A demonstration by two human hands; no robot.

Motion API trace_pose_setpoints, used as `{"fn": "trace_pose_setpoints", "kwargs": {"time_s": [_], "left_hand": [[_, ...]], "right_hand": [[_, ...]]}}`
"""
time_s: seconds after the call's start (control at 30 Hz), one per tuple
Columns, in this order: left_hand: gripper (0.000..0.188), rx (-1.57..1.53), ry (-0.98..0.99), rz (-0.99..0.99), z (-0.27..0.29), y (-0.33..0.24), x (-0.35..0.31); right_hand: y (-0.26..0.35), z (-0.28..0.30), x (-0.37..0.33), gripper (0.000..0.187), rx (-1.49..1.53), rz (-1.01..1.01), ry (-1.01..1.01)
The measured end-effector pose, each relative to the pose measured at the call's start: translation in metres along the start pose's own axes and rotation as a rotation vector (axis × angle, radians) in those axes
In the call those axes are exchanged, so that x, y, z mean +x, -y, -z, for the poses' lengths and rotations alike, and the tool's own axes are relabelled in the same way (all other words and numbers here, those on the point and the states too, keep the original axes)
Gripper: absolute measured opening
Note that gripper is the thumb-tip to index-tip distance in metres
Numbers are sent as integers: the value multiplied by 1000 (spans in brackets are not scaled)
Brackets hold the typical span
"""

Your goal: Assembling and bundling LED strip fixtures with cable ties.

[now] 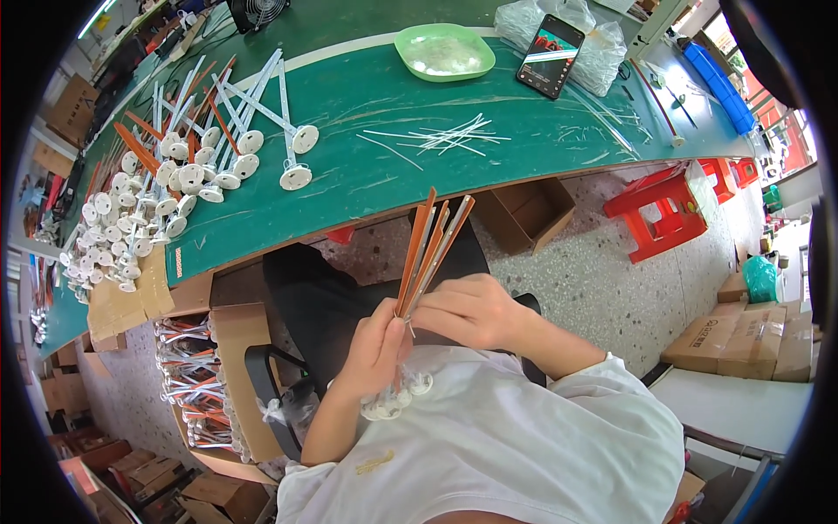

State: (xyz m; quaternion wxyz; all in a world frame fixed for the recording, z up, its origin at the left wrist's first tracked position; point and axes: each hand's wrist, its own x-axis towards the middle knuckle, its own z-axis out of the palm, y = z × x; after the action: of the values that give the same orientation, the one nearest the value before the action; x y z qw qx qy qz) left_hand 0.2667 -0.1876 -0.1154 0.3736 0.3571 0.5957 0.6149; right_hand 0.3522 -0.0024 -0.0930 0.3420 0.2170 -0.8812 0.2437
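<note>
In front of my chest, my left hand [374,351] is closed round a bundle of flat orange and silver sticks [428,253] that point up and away. White round discs [397,402] at the sticks' lower ends hang below that hand. My right hand [476,312] is closed against the bundle just above the left thumb, fingertips pinched together. A thin white tie [412,328] shows at this spot, partly hidden by the fingers. Similar thin white ties [445,137] lie scattered on the green table [332,179] beyond.
Many disc-ended sticks [188,179] are heaped at the table's left. A carton [244,367] of bundled sticks stands below. A green bowl [444,52] of white material and a propped phone [550,56] sit at the back. Red stools [659,210] and an open cardboard box [528,214] are to the right.
</note>
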Motion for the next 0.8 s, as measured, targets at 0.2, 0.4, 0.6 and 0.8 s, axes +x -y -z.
{"fn": "trace_pose_setpoints", "kwargs": {"time_s": [0.2,0.4,0.6,0.8], "left_hand": [[32,-33,5,1,-1,-2,1],[22,169,-16,43,-1,2,0],[24,602,-240,-270,-13,-2,-3],[23,897,-345,-524,-2,11,-4]], "right_hand": [[7,-9,-5,21,-112,-73,113],[11,-21,-14,19,-110,-81,159],[27,-44,-17,13,485,-502,-213],[32,-39,-18,7,1178,-1249,-56]]}}
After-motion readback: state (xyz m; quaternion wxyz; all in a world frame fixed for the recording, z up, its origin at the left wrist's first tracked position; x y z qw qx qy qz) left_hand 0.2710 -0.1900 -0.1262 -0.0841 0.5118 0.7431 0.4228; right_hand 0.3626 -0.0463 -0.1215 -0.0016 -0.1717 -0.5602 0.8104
